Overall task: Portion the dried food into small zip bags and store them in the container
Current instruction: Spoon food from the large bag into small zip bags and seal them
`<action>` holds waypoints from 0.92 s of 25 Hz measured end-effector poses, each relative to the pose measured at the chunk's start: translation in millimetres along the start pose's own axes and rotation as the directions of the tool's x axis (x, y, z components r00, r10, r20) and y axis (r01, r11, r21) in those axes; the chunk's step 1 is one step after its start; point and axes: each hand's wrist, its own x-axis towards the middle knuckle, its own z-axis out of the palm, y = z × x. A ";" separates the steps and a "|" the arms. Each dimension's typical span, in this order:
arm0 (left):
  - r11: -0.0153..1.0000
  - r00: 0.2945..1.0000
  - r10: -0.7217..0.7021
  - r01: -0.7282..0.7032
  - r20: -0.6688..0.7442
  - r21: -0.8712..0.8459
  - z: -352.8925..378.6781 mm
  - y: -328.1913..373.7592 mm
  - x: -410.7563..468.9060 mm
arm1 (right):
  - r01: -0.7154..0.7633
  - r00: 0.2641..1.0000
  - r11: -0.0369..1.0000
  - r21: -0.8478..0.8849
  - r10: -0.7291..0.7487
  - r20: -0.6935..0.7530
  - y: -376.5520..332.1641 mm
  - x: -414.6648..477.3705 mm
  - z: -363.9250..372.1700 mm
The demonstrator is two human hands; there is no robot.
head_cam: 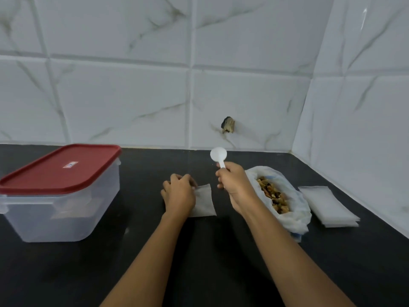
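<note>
Two hands on my feed, head view only. Left hand (179, 196): fingers curled, pinching the left edge of a small zip bag (204, 201) that lies flat on the dark counter (199, 251) just to its right. Right hand (232, 185): clamped round the handle of a white scoop (218, 155), with the bowl raised beyond the knuckles. Dried food (274, 198): in an open plastic bag (296, 218), just right of that hand. Stack of empty bags (327, 206): further right. Container (59, 213): red lid (62, 169) on, well left of the left hand.

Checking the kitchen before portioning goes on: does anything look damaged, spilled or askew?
Yes: a dark, ragged chip breaks the white wall tile just above the counter, behind the spoon. The dried food lies inside its open bag, none spilled.
</note>
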 end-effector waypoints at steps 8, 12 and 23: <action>0.800 0.850 0.498 -0.527 -0.173 -0.287 -1.8 22.9 -5.4 | 0.117 0.990 0.924 -0.365 -0.137 -0.029 -17.3 -5.5 -27.7; 0.737 0.821 0.531 -0.570 -0.210 -0.363 -0.9 24.4 -8.7 | -0.044 0.999 0.981 -0.188 0.038 -0.033 -10.0 -7.7 -41.3; 0.693 0.786 0.607 -0.597 -0.120 -0.404 -3.2 29.2 -23.8 | -0.058 0.998 0.974 -0.218 0.062 0.013 -9.0 -15.6 -47.0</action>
